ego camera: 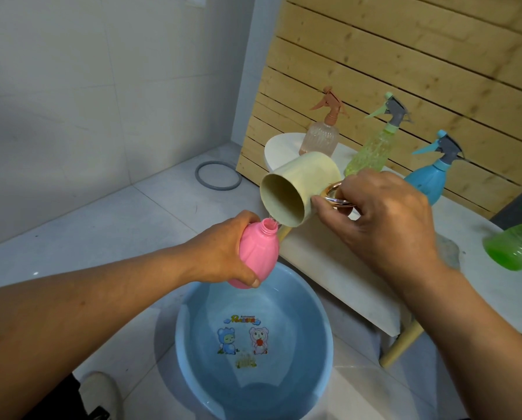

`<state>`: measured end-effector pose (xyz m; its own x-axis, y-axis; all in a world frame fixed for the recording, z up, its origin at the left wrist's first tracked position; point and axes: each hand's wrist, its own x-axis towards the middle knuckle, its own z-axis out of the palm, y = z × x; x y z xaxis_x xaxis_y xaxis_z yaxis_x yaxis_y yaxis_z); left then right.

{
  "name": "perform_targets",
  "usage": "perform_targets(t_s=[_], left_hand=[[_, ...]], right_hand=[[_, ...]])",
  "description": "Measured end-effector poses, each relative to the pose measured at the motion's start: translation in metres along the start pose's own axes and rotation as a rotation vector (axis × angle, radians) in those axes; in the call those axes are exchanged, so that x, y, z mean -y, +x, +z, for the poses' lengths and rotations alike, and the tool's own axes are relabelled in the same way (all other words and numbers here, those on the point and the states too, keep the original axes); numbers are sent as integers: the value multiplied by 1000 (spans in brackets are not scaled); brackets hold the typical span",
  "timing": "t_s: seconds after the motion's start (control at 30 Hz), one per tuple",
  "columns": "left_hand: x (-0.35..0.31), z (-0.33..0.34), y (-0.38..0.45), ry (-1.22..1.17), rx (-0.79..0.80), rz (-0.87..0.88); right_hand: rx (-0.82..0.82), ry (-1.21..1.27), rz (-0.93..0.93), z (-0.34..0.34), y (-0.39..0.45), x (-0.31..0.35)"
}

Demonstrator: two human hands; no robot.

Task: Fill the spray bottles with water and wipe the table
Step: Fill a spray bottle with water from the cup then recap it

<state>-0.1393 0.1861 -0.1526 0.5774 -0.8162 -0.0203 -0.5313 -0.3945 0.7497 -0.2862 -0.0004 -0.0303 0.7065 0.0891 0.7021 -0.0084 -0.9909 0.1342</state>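
Left grip (226, 253): fingers and thumb wrapped around the body of a round pink plastic bottle (258, 254), cap off, neck open and tilted up toward the right. The bottle is held in the air above the far rim of a round light-blue plastic basin (193, 334).

Right grip (384, 219): fingers hooked through the shiny gold ring handle (334, 194) of a pale-yellow cylindrical plastic cup (311, 177), clasping it. The cup is tipped onto its side, mouth facing left and down, its lower lip just beside the bottle's neck. A thin stream of water (272, 220) shows between the lip and the neck opening.

The basin stands on the pale tiled floor (108, 225) and holds water; cartoon figures are printed on its bottom. It sits just in front of a low white counter (341, 268) with light wooden legs.

On the counter, along the slatted wooden wall panel (405, 56), stand 3 spray bottles with trigger heads fitted: a clear ribbed bottle with a brown trigger (320, 136), a yellow-green translucent bottle with a grey and mint trigger (371, 150), and a blue opaque bottle with a grey and blue trigger (429, 180). A green translucent bottle (514, 247) shows at the right edge, blurred; whether it rests on the counter cannot be told.

A grey ring (218, 176) lies flat on the floor near the wall corner. A light-coloured shoe (100, 392) is at the bottom left, beside the basin.
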Motion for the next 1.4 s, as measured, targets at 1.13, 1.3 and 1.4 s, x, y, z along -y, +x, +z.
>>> perform_targets(t_s=[1.13, 1.3, 1.4], left_hand=[[-16, 31, -3, -370, -98, -36], [-16, 45, 4, -404, -184, -87], [-10, 46, 7, -397, -215, -91]], right_hand=[[1207, 463, 969, 201, -142, -32], [1256, 265, 766, 241, -195, -32], [1279, 148, 574, 256, -217, -26]])
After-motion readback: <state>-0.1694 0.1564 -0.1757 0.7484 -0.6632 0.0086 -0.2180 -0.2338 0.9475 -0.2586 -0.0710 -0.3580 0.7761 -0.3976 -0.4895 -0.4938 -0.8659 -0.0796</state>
